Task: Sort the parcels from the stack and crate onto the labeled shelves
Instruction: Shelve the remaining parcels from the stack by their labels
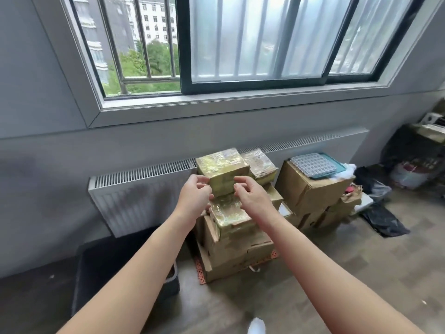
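A stack of parcels stands on the floor below the window. Its top parcel (221, 168) is yellowish and wrapped in shiny clear tape. A similar parcel (259, 162) lies behind it to the right, and another taped parcel (228, 214) sits one level lower on brown cardboard boxes (237, 251). My left hand (195, 197) is at the top parcel's lower left corner and my right hand (250, 196) is at its front face. The fingers of both are loosely curled at the parcel's near face. No firm grip shows.
A white radiator (134, 196) hangs on the wall left of the stack, with a dark bin (125, 268) below it. To the right stands a large cardboard box (310, 192) carrying a teal tray (320, 166). Black bags (382, 219) and clutter lie at far right.
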Tool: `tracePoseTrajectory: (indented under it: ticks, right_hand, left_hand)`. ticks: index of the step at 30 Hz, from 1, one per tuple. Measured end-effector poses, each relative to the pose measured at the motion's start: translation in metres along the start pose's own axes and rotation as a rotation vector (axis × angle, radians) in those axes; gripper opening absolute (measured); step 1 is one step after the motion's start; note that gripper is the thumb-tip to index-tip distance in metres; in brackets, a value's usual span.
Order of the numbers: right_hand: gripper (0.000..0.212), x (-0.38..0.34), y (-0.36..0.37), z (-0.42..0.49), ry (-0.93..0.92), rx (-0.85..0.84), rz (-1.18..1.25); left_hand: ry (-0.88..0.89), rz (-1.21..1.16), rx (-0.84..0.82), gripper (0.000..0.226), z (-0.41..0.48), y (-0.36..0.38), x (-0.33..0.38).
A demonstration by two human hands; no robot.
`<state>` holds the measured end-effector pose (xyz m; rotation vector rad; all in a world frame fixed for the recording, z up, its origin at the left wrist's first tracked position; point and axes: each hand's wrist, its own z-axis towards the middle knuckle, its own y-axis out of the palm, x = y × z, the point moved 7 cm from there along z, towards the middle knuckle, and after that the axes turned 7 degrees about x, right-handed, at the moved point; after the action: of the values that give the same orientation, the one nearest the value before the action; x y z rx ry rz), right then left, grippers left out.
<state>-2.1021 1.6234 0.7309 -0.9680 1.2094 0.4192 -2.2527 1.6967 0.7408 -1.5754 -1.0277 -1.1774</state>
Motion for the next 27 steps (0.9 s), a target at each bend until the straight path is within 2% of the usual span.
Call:
tracePoseTrajectory:
  ticks: [11, 20, 27]
  right_hand:
    - [0.035, 0.051, -0.021, 0.211, 0.029, -0.162, -0.027]
    - [0.036, 0.095, 0.002, 0.312, 0.134, -0.196, -0.11]
    - [0.04, 0.126, 0.031, 0.378, 0.203, -0.196, -0.284]
  left_hand:
    - [-0.11, 0.047, 0.148, 0.022, 0.16, 0.091, 0.02]
    - [-0.23, 0.097, 0.177, 0.032, 0.253, 0.113, -0.018]
    - [-0.35, 0.166, 0.17, 0.048, 0.341, 0.118, -0.076]
